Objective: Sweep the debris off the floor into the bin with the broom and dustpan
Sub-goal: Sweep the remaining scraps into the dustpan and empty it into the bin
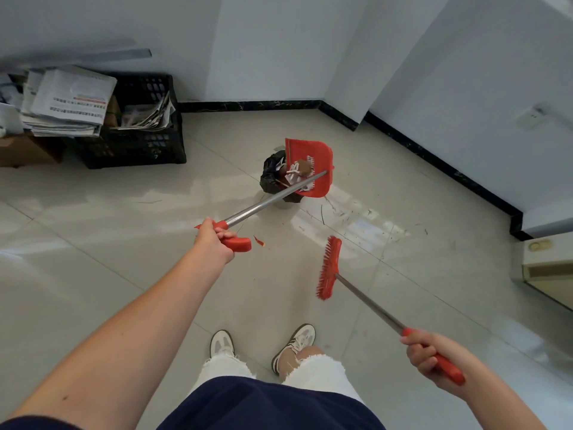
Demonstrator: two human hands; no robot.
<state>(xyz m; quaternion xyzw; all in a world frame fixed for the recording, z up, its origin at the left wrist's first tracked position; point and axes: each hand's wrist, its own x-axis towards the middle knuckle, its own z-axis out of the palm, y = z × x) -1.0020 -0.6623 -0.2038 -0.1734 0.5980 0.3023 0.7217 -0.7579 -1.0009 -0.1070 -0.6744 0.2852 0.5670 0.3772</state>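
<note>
- Debris point(298, 174), white and brown bits, lies in the red dustpan point(313, 150).
- The dustpan is held up and tipped over the bin point(271, 176), at the bin's right side.
- The bin is small and has a black bag in it. It stands on the floor point(124, 243) near the wall corner. What is inside the bag cannot be seen.
- The left hand point(214, 240) holds the red grip of the dustpan's long metal pole. Its fingers are curled tight round the grip.
- The right hand point(431, 355) holds the red grip of the broom point(328, 268). Its fingers are wrapped round the grip too.
- The red broom head is low, in front of the right shoe point(297, 339). I cannot tell if it touches the floor.
- A little red scrap point(259, 240) lies on the floor just beside the left hand's grip.
- Thin dark bits point(341, 212) are spread on the floor to the right of the bin.
- A black crate point(139, 144) stands by the wall on the left. Folded newspapers point(148, 114) are in it.
- A pile of papers point(68, 100) leans on the crate's left edge, above a brown box point(24, 150).
</note>
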